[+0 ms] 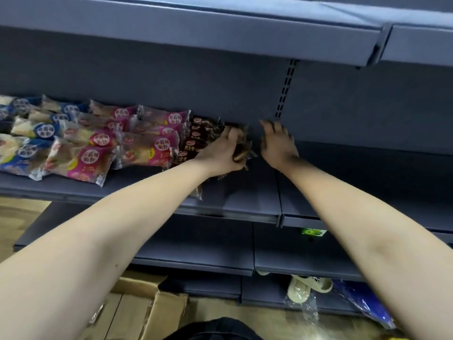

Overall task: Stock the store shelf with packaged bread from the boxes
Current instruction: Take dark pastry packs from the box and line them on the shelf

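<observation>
Packaged bread (147, 148) lies in rows on the middle shelf (245, 200). Blue packs (31, 133) are at the far left, pink packs (83, 158) come next, and then brown packs (193, 141). Each colour has its own row, and I think that is so a shopper can find one kind fast. The packs lean on each other like fallen dominoes, with the labels facing up and out so they are easy to read. The left grip (221, 153) is closed round a brown pack (241, 154); it may be more than one, but the blur hides that. The fingers curl over the top of it. The pack is under the palm and pokes out on the right side of that grip, with its crinkly end showing. It sits right at the end of the brown row, touching or almost touching it, so it looks like it is being tucked in as the next one. The right grip (279, 148) is open with the fingers spread, and it holds nothing. It hangs over bare shelf just beside the pack, with a small gap between them. I think it waits there to stop the pack from sliding and to pat it straight. A cardboard box (157, 312) sits open on the floor below the left arm. I cannot tell if more bread is inside. Much of the shelf to the right is bare, so there is a lot left to fill.
</observation>
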`<state>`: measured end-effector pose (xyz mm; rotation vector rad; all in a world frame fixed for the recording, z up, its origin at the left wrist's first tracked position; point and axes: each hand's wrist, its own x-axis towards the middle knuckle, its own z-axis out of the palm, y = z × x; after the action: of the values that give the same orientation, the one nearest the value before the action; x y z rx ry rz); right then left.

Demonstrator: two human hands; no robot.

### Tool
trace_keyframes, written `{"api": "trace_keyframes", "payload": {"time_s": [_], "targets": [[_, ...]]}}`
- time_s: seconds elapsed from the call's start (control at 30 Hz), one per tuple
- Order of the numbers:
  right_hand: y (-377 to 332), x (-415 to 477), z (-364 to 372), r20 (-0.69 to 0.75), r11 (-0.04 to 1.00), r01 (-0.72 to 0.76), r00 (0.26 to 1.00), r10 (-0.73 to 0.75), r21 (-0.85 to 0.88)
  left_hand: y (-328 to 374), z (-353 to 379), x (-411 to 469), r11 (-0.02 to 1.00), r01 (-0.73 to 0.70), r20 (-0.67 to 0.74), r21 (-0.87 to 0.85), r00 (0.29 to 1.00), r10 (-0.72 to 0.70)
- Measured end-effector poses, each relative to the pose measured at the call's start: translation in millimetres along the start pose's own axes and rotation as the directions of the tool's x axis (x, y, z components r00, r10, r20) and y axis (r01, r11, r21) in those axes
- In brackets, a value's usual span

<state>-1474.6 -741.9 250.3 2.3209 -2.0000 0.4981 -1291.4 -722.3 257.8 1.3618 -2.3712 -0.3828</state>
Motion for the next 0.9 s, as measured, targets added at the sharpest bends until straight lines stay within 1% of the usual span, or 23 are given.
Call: {"api": "trace_keyframes", "payload": {"time_s": [0.03,0.07,0.1,0.13,0.17,0.2,0.27,0.37,0.47,0.53,0.6,0.67,0.73,0.8,0.87,0.9], "targets": [[2,-5,-4,-0.039,0.999,0.052,0.998,-0.052,-0.003,-1,-2,1,0.999,0.022,-0.038,-0.031,0.999,-0.023],[3,-10,-7,-0.046,0.989,0.146,0.988,-0.147,-0.028,-2,-2,2,0.999,0.031,-0.06,-0.045,0.998,-0.034],[3,-15,-9,-0.009,0.964,0.259,0.966,-0.26,-0.062,-3,0,2,0.998,0.035,-0.064,-0.044,0.997,-0.038],[1,-21,-10,0.057,0.926,0.366,0.93,-0.362,-0.087,-4,3,2,0.999,0.037,-0.053,-0.035,0.998,-0.039],[-1,-26,-9,0.134,0.889,0.446,0.892,-0.432,-0.105,-4,6,1,0.999,0.038,-0.033,-0.023,0.999,-0.039],[-5,-31,-7,0.202,0.861,0.495,0.861,-0.466,-0.121,-4,10,0,0.999,0.038,-0.011,-0.014,0.999,-0.038],[-11,-38,-1,0.271,0.845,0.51,0.846,-0.459,-0.161,0,15,0,0.999,0.036,0.037,-0.037,0.999,-0.035],[-13,-41,3,0.246,0.868,0.46,0.877,-0.412,-0.186,6,20,2,0.993,0.026,0.105,-0.117,0.994,-0.013],[-7,-43,0,0.233,0.892,0.417,0.898,-0.374,-0.176,11,20,4,0.991,-0.02,0.155,-0.129,0.987,0.04],[-3,-45,-4,0.227,0.911,0.373,0.916,-0.331,-0.177,11,19,6,0.99,-0.045,0.153,-0.131,0.986,0.065],[1,-46,-10,0.196,0.957,0.265,0.951,-0.238,-0.122,8,18,8,0.989,-0.047,0.108,-0.141,0.992,0.062],[6,-45,-14,0.145,0.995,0.098,0.984,-0.099,0.017,5,16,10,0.975,0.006,0.004,-0.22,1.0,-0.005],[7,-46,-15,0.119,0.988,-0.006,0.993,-0.012,0.154,3,13,13,0.925,0.079,-0.07,-0.371,0.991,-0.113],[3,-48,-12,0.076,0.975,-0.041,0.997,0.025,0.219,0,13,17,0.876,0.137,-0.073,-0.462,0.979,-0.191],[-4,-48,-10,-0.047,0.965,-0.051,0.997,0.065,0.256,1,14,19,0.816,0.167,-0.086,-0.554,0.963,-0.256],[-7,-47,-9,-0.108,0.969,-0.045,0.991,0.073,0.241,4,13,20,0.773,0.174,-0.103,-0.61,0.95,-0.296]]}}
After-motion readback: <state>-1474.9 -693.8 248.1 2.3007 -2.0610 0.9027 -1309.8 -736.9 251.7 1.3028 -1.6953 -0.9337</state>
